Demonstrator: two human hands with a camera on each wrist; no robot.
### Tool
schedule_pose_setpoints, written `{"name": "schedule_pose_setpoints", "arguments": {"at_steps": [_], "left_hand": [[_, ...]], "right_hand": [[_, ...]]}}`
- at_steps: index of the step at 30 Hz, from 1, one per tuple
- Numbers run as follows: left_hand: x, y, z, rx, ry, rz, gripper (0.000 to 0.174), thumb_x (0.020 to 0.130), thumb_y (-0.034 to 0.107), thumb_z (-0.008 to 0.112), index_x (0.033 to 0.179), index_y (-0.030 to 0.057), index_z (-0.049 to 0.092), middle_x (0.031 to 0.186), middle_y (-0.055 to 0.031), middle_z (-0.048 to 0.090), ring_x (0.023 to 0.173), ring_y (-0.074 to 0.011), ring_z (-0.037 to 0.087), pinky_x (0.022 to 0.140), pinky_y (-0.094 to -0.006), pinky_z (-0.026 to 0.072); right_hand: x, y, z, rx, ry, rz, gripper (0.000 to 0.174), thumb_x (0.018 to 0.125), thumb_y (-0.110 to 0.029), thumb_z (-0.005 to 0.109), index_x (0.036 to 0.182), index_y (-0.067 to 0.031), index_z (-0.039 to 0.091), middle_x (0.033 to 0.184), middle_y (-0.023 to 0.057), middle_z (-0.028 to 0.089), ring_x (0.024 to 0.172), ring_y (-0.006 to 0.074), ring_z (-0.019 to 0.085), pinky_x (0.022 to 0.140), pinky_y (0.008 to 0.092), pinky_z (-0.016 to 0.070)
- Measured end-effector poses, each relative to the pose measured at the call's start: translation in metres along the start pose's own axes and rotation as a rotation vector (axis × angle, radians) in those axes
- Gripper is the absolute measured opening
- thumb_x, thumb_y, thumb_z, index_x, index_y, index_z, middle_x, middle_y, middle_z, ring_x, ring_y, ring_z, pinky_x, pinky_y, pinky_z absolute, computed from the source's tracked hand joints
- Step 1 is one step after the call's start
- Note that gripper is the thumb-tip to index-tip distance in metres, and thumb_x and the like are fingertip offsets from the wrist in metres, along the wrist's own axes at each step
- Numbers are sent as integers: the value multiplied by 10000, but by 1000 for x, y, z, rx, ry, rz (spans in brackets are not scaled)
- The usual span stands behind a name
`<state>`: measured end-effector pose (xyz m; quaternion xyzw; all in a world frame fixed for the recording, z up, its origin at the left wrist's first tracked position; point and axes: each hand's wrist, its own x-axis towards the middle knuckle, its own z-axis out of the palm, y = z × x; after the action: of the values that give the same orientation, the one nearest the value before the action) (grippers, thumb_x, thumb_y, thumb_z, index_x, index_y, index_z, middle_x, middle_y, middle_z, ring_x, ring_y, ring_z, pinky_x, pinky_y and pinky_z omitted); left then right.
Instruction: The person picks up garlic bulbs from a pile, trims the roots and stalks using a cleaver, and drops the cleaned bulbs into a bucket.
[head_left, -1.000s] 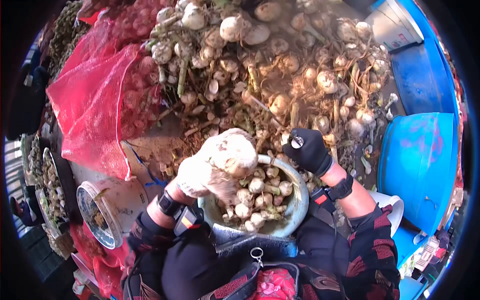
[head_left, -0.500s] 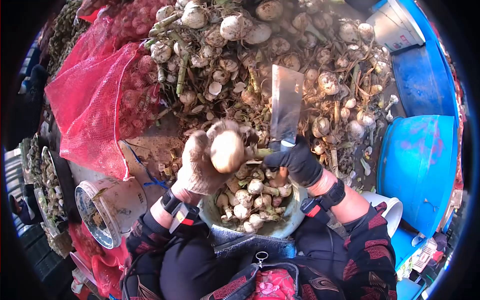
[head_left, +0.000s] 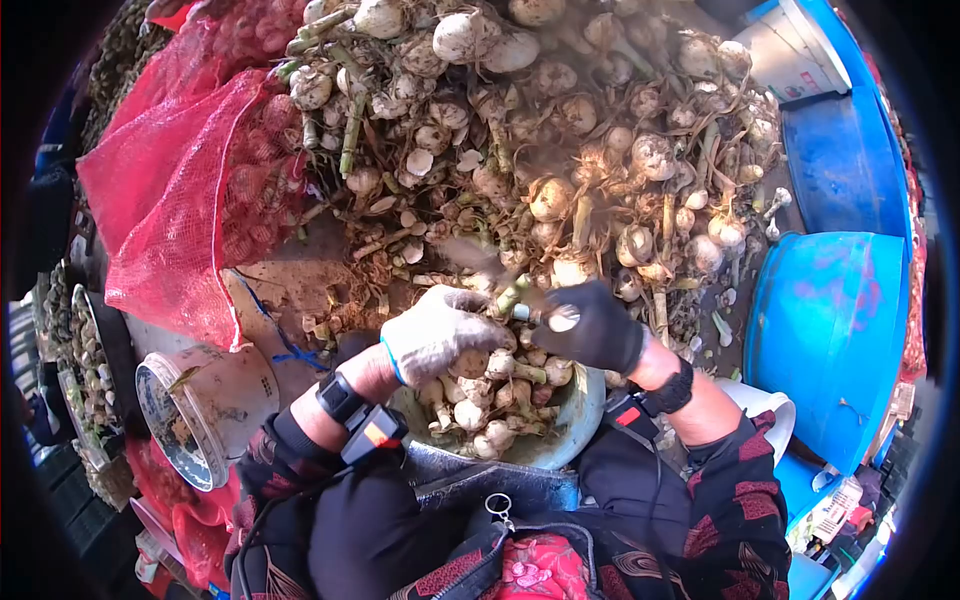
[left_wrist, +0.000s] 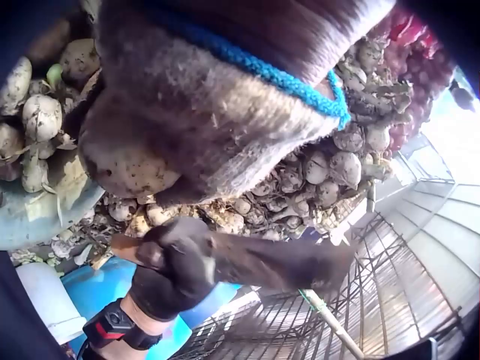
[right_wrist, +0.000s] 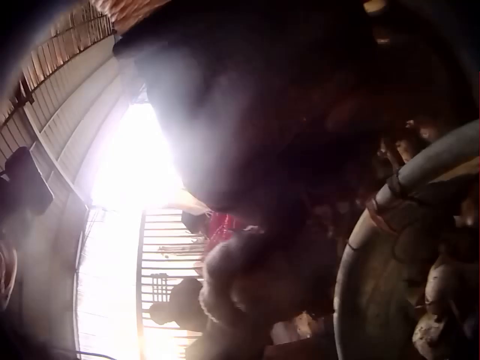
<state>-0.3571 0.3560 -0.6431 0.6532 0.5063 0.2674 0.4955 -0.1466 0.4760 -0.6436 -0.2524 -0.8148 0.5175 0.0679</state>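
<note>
My left hand (head_left: 440,332), in a dirty pale glove with a blue cuff edge, grips a garlic bulb (left_wrist: 124,154), seen under the glove in the left wrist view. From the fingers a green stem (head_left: 513,293) sticks up toward the right hand. My right hand (head_left: 597,327), black-gloved, holds a cleaver by its wooden handle (left_wrist: 126,247). Its broad blade (left_wrist: 289,262) points away to the left and is blurred in the head view. Both hands are close together over a basin (head_left: 592,415) with trimmed garlic bulbs (head_left: 500,395). The right wrist view is mostly dark.
Ahead spreads a big heap of garlic (head_left: 560,150) with stems and roots. A red mesh sack (head_left: 165,215) lies left, above a dirty white bucket (head_left: 205,410). Blue tubs (head_left: 825,340) stand at the right, with white buckets (head_left: 790,50) beside them.
The cleaver was low, then raised upright, and is now swung down left beside the stem. My left hand has turned over, hiding the bulb that faced up half a second ago.
</note>
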Motion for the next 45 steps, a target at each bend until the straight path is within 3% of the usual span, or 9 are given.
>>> {"name": "schedule_pose_setpoints", "arguments": {"at_steps": [3,7,8,11,21,35,37,43,45], "left_hand": [[-3,28,-8,-836,-92,-260,333,846,243,638,1065,-5,597,843,-36,597,745,-76,557,646,-223,474],[5,10,6,-313,-158,129,453,806,304,682,1123,-1,574,889,-82,622,807,-161,601,713,-303,501],[13,2,0,-126,-23,345,500,791,331,697,1143,1,565,911,-107,632,837,-194,616,742,-329,504],[32,-31,-18,53,39,-517,515,735,331,688,1156,47,600,1021,-178,646,954,-310,624,838,-381,492],[86,-104,24,777,-414,-396,326,735,108,665,1032,3,580,955,-195,663,922,-356,648,735,-437,538],[33,-27,-36,-1158,256,-272,597,702,-43,635,1264,5,442,1038,-79,615,908,-172,602,806,-269,490],[29,-15,-40,-115,190,35,610,735,66,690,1281,12,425,1097,-80,604,985,-194,595,872,-295,477],[-13,-18,-7,-808,212,-328,756,821,240,688,1397,25,248,1235,-111,533,1157,-196,509,983,-344,409],[-26,-35,12,-582,359,-121,485,814,332,713,1158,30,553,1173,-98,545,1095,-220,533,912,-328,445]], "right_hand": [[-11,43,17,-349,-321,137,206,687,-254,657,676,-51,625,685,180,624,650,364,621,588,425,499],[-14,47,-3,-80,-125,344,280,667,-279,703,705,-8,644,623,163,622,573,294,622,568,368,493],[-11,46,-15,-79,-107,346,207,670,-168,729,704,5,620,605,83,607,571,83,541,547,307,454],[-11,46,-27,56,45,477,213,663,-127,752,790,11,651,683,55,652,606,90,561,571,279,464],[-13,43,-27,229,89,429,267,676,-215,763,755,12,646,621,41,607,588,73,504,562,277,443],[7,9,-8,-278,199,-123,194,665,-146,716,685,-35,558,647,160,539,576,362,544,512,389,443],[12,0,-6,-333,198,-163,200,652,-154,721,688,-43,559,659,155,546,596,360,559,515,399,448],[16,-21,-10,-444,178,-222,183,634,-168,711,692,-70,567,656,134,539,599,353,566,509,415,451],[16,-26,-12,-419,202,-246,170,636,-166,701,691,-74,569,649,131,531,594,350,564,504,416,448]]}}
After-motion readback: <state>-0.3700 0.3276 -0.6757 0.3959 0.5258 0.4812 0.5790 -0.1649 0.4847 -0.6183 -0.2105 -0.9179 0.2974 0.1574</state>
